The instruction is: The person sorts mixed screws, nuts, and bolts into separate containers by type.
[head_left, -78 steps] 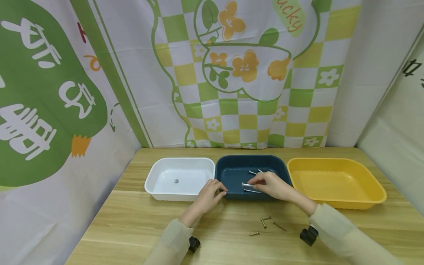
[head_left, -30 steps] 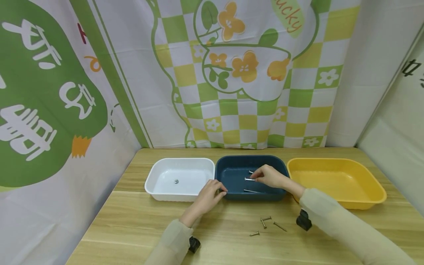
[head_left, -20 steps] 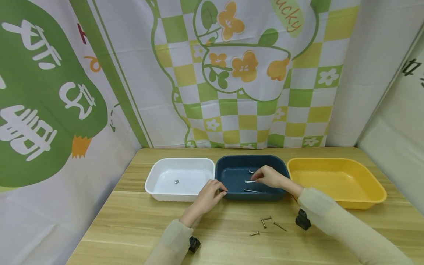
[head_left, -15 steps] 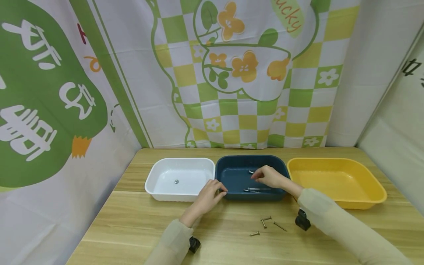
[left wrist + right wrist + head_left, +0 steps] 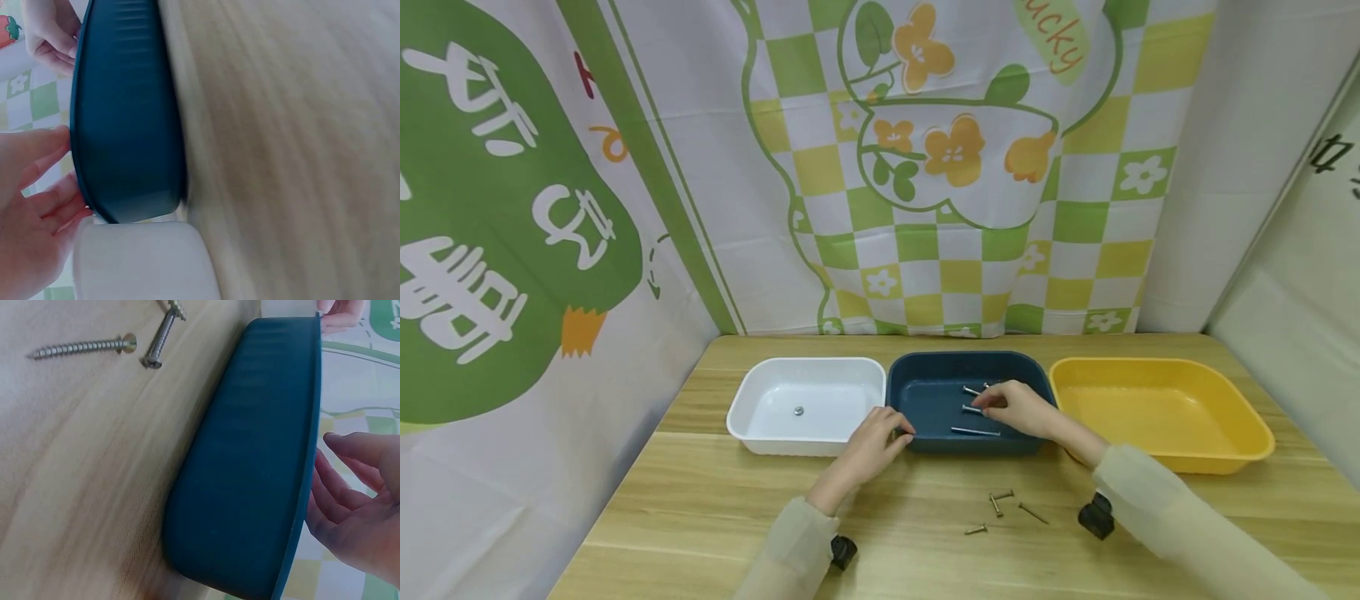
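Observation:
My right hand (image 5: pixel 1017 407) hovers over the dark blue tray (image 5: pixel 928 357), fingers loosely bent. A silver screw (image 5: pixel 972 409) lies right at its fingertips, partly hidden by them. In the right wrist view the thumb stands apart from the other fingers above the tray rim, with no screw visible between them. Another long silver screw (image 5: pixel 976 432) lies near the tray's front wall, and one more (image 5: pixel 970 390) lies farther back beside the fingers. My left hand (image 5: pixel 872 442) rests loosely where the blue and white trays meet, fingertips touching the blue rim.
Left of it stands a white tray (image 5: pixel 748 392) holding a small metal piece (image 5: pixel 799 411). A yellow tray (image 5: pixel 1217 454) stands at the right. Several brass-coloured screws, among them one long screw (image 5: pixel 1033 512), lie on the wooden table (image 5: pixel 700 508) in front. A printed curtain hangs behind.
My right hand has let go of a screw over the blue tray; it dropped toward the front and now lies by the fingertips. The hand shifted slightly right. The left hand has stayed still.

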### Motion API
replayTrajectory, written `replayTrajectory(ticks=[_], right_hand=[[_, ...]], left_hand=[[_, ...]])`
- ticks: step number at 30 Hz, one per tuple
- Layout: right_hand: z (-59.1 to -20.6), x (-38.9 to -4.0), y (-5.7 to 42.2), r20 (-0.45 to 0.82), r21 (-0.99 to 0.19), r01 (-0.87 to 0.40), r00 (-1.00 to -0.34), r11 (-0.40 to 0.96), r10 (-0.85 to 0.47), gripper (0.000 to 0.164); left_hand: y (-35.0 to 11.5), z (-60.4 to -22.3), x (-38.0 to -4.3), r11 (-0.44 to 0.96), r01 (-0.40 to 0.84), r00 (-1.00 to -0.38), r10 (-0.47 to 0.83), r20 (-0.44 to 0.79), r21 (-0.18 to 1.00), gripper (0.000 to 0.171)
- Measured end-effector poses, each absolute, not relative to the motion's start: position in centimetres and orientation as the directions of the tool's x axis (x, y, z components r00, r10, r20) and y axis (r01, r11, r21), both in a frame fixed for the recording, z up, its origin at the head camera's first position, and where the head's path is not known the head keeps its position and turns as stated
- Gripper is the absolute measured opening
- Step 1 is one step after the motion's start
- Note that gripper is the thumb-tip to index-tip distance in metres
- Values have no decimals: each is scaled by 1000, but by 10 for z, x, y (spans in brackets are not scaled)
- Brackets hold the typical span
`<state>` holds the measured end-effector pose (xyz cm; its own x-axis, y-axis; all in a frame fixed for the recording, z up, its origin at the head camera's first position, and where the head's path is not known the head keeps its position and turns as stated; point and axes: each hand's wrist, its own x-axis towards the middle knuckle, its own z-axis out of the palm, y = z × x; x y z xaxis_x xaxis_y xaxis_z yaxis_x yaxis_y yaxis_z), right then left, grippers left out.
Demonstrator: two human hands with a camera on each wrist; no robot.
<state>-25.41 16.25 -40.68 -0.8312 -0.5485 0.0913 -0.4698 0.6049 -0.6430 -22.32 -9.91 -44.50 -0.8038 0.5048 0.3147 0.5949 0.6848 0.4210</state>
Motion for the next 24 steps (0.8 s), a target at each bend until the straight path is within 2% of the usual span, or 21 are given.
replayTrajectory(ticks=[7, 12, 24], right_hand=[[-404, -239, 170, 187, -621, -507, -837, 598, -515, 17], [-403, -227, 179, 218, -641, -490, -854, 591, -472, 17], [-400, -202, 200, 303, -610, -488, -872, 624, -385, 18]], left_hand=[[-96, -439, -221, 694, 551, -834, 479, 273, 464, 12], [-92, -436, -216, 686, 551, -834, 466, 294, 476, 13], [-77, -425, -197, 562, 681, -732, 522, 438, 469, 11]])
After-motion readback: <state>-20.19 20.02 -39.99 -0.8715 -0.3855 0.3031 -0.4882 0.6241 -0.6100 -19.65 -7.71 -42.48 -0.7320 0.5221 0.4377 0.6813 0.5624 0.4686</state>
